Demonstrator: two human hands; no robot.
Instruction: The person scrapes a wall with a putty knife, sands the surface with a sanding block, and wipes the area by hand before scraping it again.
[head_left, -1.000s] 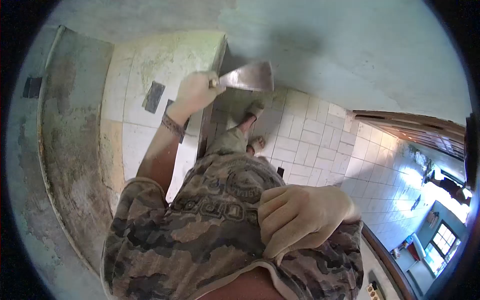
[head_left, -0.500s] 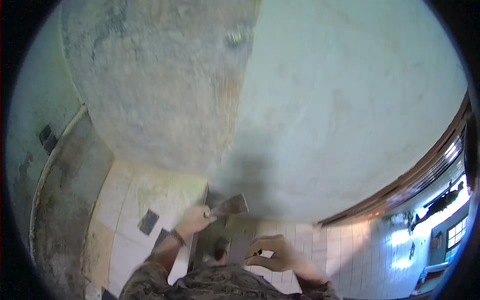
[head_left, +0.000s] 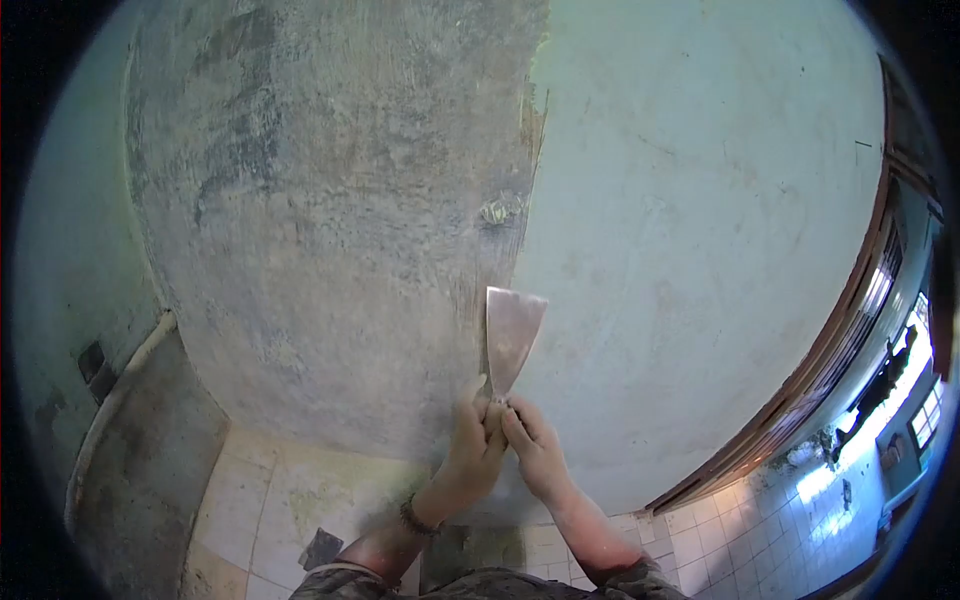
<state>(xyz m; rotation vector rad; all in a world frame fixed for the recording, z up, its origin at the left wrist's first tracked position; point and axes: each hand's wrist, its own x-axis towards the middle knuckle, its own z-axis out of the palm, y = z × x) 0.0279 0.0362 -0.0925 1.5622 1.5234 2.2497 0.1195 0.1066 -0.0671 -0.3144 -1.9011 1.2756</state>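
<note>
A wide-bladed scraper [head_left: 515,335] points upward in the head view, its flat metal blade overlapping the border between bare plaster and painted wall. Around its handle my left hand [head_left: 472,448] is closed, a dark bracelet on that wrist. My right hand [head_left: 537,448] is closed at the handle too, thumb and fingers near the base of the blade. Most of the handle is hidden by the fingers. Behind the blade, grey scraped plaster [head_left: 340,240] covers the left of the wall, and pale green paint [head_left: 690,240] the right, with a ragged edge between.
Low on the left is a stained grey ledge [head_left: 150,430] with a rounded rim. White tiles [head_left: 235,490] lie below the wall, with a dark square patch [head_left: 320,550] among them. A brown wooden frame [head_left: 800,390] curves along the right, near a bright window [head_left: 928,410].
The scraper has risen and turned from pointing right to pointing up. My right hand, apart from it before, has come to its handle. The view has tilted upward.
</note>
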